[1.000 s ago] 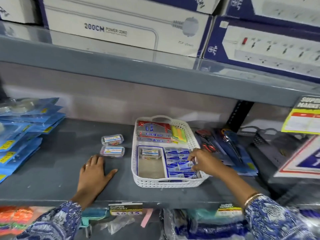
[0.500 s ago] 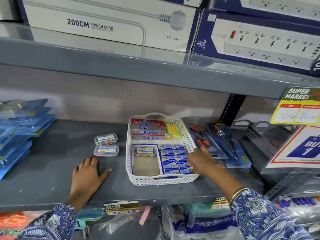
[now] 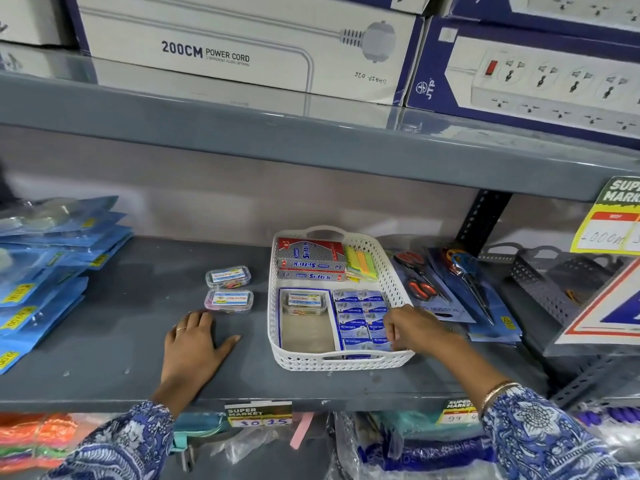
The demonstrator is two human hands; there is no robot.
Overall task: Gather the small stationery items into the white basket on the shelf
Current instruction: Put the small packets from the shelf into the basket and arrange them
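Observation:
The white basket (image 3: pixel 394 282) stands on the grey shelf (image 3: pixel 138 323). It holds two red and silver Softek boxes (image 3: pixel 310 258), coloured sticky notes (image 3: pixel 362 263), a clear clip box (image 3: pixel 304 302) in a blue-edged tray, and several small blue staple packs (image 3: pixel 356 318). My right hand (image 3: pixel 414 329) reaches into the basket's right side, fingertips on the blue packs; whether it grips one is hidden. My left hand (image 3: pixel 194 348) lies flat on the shelf, fingers apart. Just beyond it two clear clip boxes (image 3: pixel 228 289) sit outside the basket.
Packaged scissors (image 3: pixel 450 289) lie right of the basket, beside a grey basket (image 3: pixel 540 285). Blue packets (image 3: pixel 45 268) are stacked at left. Power cord boxes (image 3: pixel 242 46) fill the shelf above. Price tags hang on the shelf's front edge.
My right hand has shifted slightly toward me along the blue staple packs. The left hand stays flat on the shelf. The camera has tilted a little.

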